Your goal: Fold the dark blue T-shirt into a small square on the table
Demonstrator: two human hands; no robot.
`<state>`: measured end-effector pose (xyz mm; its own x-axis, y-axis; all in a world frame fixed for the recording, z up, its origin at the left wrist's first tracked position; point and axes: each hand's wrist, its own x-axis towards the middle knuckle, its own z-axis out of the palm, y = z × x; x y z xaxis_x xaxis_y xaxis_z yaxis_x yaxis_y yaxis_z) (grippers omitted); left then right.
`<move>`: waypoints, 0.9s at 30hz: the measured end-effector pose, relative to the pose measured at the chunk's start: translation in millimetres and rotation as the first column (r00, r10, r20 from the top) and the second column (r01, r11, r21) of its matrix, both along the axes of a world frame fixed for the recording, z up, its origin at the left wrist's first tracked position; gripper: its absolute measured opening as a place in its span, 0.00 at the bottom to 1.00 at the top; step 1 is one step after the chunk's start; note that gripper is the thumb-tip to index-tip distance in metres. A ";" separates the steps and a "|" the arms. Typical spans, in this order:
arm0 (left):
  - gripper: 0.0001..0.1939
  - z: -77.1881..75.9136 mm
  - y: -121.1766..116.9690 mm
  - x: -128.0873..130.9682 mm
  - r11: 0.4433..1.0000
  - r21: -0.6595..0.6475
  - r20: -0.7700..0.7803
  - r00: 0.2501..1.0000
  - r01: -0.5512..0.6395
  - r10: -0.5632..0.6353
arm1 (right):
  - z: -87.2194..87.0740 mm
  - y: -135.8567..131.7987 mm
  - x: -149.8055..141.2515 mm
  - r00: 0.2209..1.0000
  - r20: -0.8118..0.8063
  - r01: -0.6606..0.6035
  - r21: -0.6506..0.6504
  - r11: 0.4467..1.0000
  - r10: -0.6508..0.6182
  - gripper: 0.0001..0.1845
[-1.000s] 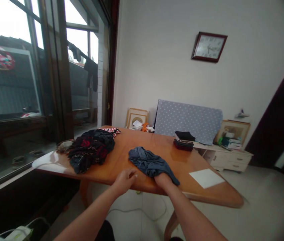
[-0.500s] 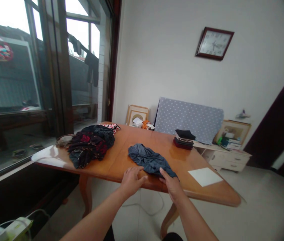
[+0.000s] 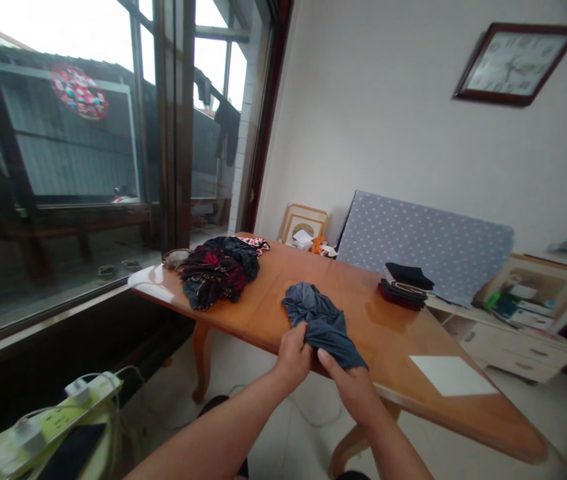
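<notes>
A crumpled blue-grey garment (image 3: 321, 321) lies near the front edge of the wooden table (image 3: 393, 333). My left hand (image 3: 294, 355) is closed on its near left edge, fingers curled into the cloth. My right hand (image 3: 351, 381) touches the near right corner of the same garment, with thumb and fingers closing on the fabric. Both forearms reach in from the bottom of the view.
A dark red-patterned clothes heap (image 3: 218, 268) sits on the table's left end. A folded dark stack (image 3: 403, 285) lies at the far right, a white sheet (image 3: 451, 375) near the front right. A power strip (image 3: 58, 417) rests bottom left. Windows fill the left wall.
The view has swung right and closer. Both hands went from resting by the garment's near edge to gripping its cloth.
</notes>
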<state>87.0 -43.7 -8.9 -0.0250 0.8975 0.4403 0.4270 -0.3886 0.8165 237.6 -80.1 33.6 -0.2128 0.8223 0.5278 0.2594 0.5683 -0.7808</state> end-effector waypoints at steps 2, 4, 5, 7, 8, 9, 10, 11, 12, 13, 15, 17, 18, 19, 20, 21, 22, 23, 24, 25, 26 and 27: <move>0.17 5.8 1.1 -4.2 0.998 0.034 -0.047 0.997 -0.056 0.058 | 2.6 0.8 -0.6 0.999 -0.033 0.040 -0.021 0.999 -0.041 0.24; 0.16 14.2 3.4 -9.2 0.990 0.059 -0.119 0.984 -0.128 0.135 | 8.5 -0.2 -2.0 0.994 -0.051 0.095 -0.008 0.995 -0.096 0.25; 0.16 19.2 5.3 -12.4 0.983 0.071 -0.152 0.973 -0.168 0.177 | 12.2 -1.3 -2.6 0.992 -0.055 0.116 0.009 0.993 -0.115 0.25; 0.19 29.4 10.7 -20.7 0.964 0.099 -0.205 0.943 -0.248 0.264 | 20.1 -3.4 -2.2 0.987 -0.061 0.152 0.039 0.988 -0.149 0.26; 0.21 34.4 14.4 -26.1 0.950 0.109 -0.225 0.924 -0.292 0.310 | 23.8 -3.9 -0.6 0.982 -0.072 0.180 0.044 0.983 -0.176 0.27; 0.21 39.3 18.5 -32.4 0.934 0.113 -0.243 0.902 -0.339 0.356 | 27.1 -3.8 2.0 0.973 -0.092 0.218 0.039 0.975 -0.214 0.27; 0.21 44.0 22.9 -39.8 0.915 0.111 -0.256 0.878 -0.388 0.404 | 30.1 -2.8 5.8 0.958 -0.124 0.265 0.021 0.964 -0.261 0.28; 0.21 48.6 27.5 -47.9 0.893 0.105 -0.267 0.853 -0.437 0.449 | 33.1 -0.8 10.7 0.938 -0.162 0.309 -0.011 0.951 -0.306 0.28; 0.20 53.0 32.1 -56.7 0.870 0.101 -0.273 0.828 -0.482 0.490 | 36.2 2.2 16.4 0.915 -0.212 0.340 -0.048 0.939 -0.342 0.27; 0.19 57.3 36.7 -65.9 0.849 0.097 -0.275 0.806 -0.519 0.524 | 39.7 6.2 22.5 0.892 -0.275 0.350 -0.084 0.933 -0.360 0.27; 0.16 65.4 45.0 -83.5 0.819 0.095 -0.263 0.779 -0.566 0.569 | 48.5 16.5 34.7 0.836 -0.425 0.321 -0.135 0.938 -0.347 0.26; 0.15 72.5 52.4 -97.9 0.827 0.101 -0.235 0.795 -0.553 0.560 | 59.2 27.8 45.1 0.774 -0.554 0.264 -0.155 0.952 -0.305 0.26; 0.15 75.4 55.7 -103.3 0.846 0.101 -0.220 0.817 -0.524 0.533 | 64.7 33.1 49.3 0.749 -0.594 0.244 -0.165 0.956 -0.294 0.27; 0.16 77.9 58.7 -107.4 0.869 0.099 -0.201 0.845 -0.486 0.495 | 69.9 37.7 52.9 0.733 -0.616 0.227 -0.181 0.957 -0.290 0.27; 0.16 79.8 61.5 -110.5 0.890 0.097 -0.174 0.873 -0.445 0.456 | 74.3 41.6 55.9 0.725 -0.625 0.209 -0.202 0.957 -0.290 0.28; 0.16 81.2 63.7 -112.7 0.906 0.096 -0.137 0.896 -0.413 0.423 | 77.7 44.7 58.6 0.720 -0.629 0.192 -0.224 0.955 -0.292 0.28; 0.16 81.8 65.5 -114.4 0.914 0.096 -0.088 0.912 -0.393 0.402 | 79.9 47.1 61.0 0.715 -0.633 0.180 -0.244 0.953 -0.298 0.29; 0.16 81.8 66.5 -115.8 0.918 0.100 -0.033 0.921 -0.383 0.388 | 80.6 48.8 63.4 0.706 -0.639 0.176 -0.260 0.949 -0.306 0.29; 0.16 81.1 66.8 -117.1 0.921 0.105 0.023 0.927 -0.376 0.375 | 80.0 50.1 65.9 0.692 -0.647 0.182 -0.271 0.945 -0.319 0.29; 0.16 79.6 66.2 -118.5 0.924 0.105 0.075 0.929 -0.368 0.362 | 77.9 51.0 68.6 0.674 -0.658 0.198 -0.278 0.940 -0.336 0.28; 0.16 77.3 64.8 -119.8 0.928 0.101 0.119 0.931 -0.358 0.346 | 74.5 51.8 71.4 0.652 -0.669 0.219 -0.286 0.933 -0.358 0.27; 0.16 74.2 62.6 -121.1 0.934 0.094 0.157 0.931 -0.345 0.328 | 69.9 52.5 74.5 0.628 -0.678 0.243 -0.296 0.924 -0.382 0.26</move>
